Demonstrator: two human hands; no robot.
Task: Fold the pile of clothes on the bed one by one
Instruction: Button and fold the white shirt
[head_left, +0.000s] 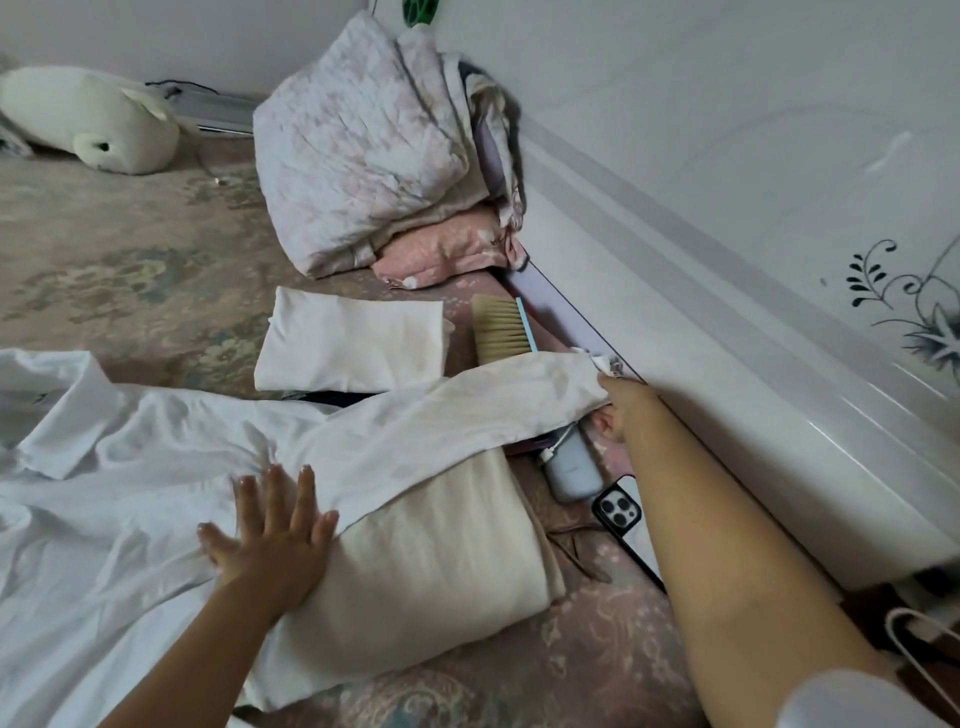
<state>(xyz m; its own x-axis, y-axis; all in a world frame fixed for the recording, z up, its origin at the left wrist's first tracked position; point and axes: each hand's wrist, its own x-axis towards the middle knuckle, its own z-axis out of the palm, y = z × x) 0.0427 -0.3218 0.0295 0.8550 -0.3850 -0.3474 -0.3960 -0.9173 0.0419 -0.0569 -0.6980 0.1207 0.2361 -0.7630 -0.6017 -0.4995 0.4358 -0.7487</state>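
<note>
A white long-sleeved shirt (130, 499) lies spread across the bed in front of me. My left hand (270, 525) presses flat on its body, fingers straight and spread. One sleeve (467, 405) stretches out to the right, and my right hand (621, 405) holds its cuff end near the bed's edge; the fingers are mostly hidden behind the cloth. A folded cream garment (441, 561) lies under the sleeve. A folded white garment (353, 340) sits further back.
A bundled quilt (363, 150) and pink bedding (447, 249) stand at the back against the white headboard (727, 364). A bed brush (501, 330), a pale power bank (571, 470), a phone (618, 512) and a plush toy (88, 117) lie around.
</note>
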